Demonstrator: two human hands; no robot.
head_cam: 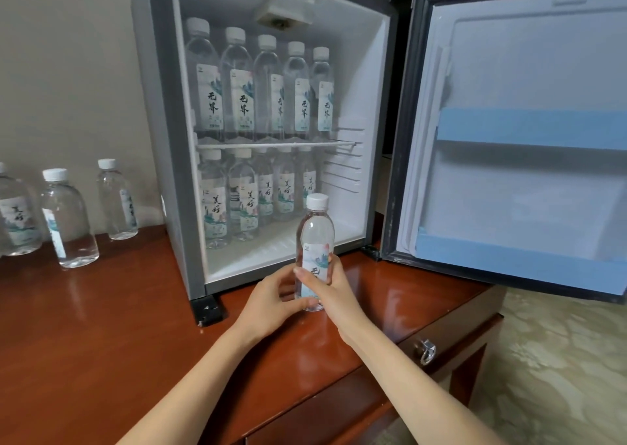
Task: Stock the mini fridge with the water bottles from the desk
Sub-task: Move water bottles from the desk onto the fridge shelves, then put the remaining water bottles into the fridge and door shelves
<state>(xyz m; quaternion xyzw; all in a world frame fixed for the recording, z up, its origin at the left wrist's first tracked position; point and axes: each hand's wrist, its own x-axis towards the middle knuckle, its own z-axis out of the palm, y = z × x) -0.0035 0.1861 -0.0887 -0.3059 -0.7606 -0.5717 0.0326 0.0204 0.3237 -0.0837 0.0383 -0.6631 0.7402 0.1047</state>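
Clear plastic white-capped water bottle (315, 241): upright before open grey mini fridge (163, 105), toward red-brown wooden desk's (101, 325) right edge. Clasped by left hand (271, 295) and right hand (334, 292).

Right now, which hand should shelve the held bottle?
Right, probably: the right hand wraps the clear plastic water bottle at its label, nearest the grey mini fridge's free right side; left hand holds its base.

The fridge (159, 139) stands on the desk (101, 325), its door (529, 71) open to the right. Inside, bottle rows (237, 88) sit leftward on its shelf (271, 145) and floor (271, 251). Left of it stand three bottles (69, 220); before it, a held bottle (315, 237).
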